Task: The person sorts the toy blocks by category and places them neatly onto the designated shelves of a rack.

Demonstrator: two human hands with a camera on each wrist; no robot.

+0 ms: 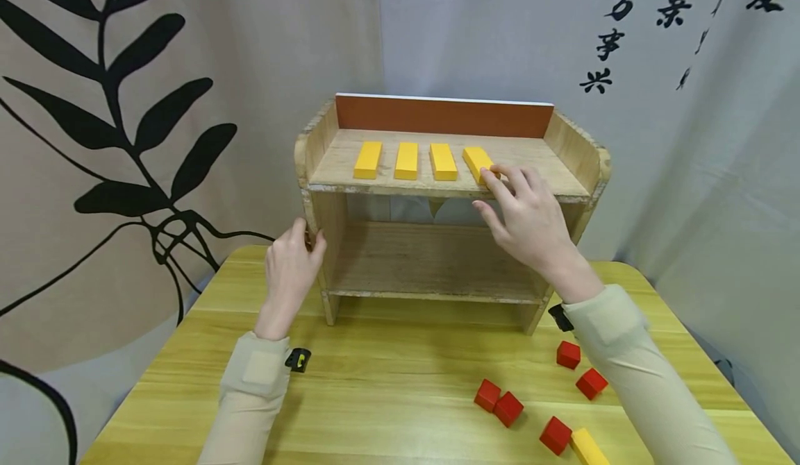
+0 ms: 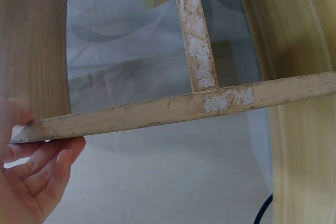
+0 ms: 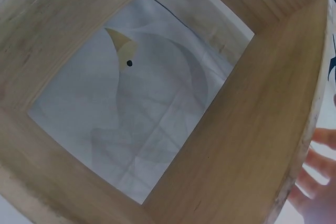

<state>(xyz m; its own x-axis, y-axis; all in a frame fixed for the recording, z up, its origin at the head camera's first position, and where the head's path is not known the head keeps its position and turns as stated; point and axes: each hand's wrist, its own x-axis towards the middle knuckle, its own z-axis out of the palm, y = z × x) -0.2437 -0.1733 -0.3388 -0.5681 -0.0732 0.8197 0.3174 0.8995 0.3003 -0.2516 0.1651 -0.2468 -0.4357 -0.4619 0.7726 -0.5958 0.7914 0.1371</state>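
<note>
A small wooden shelf unit (image 1: 437,297) stands on the table. Four yellow blocks, seen as several in a row, lie on its upper board, the leftmost yellow block (image 1: 367,159) apart from the others. My left hand (image 1: 290,264) grips the unit's left side panel (image 2: 131,116), thumb on one face and fingers on the other. My right hand (image 1: 531,215) reaches over the upper board's front edge, fingertips touching the near end of the rightmost yellow block (image 1: 477,161). That block lies slightly slanted. Its thumb is spread apart below. In the right wrist view the block is hidden.
Several red cubes (image 1: 509,409) lie on the yellowish wooden table (image 1: 387,382) at front right. Another yellow block (image 1: 589,447) lies there beside a red cube (image 1: 555,436). Printed curtains (image 1: 475,35) hang behind. The unit's lower board (image 1: 431,260) spans between its sides.
</note>
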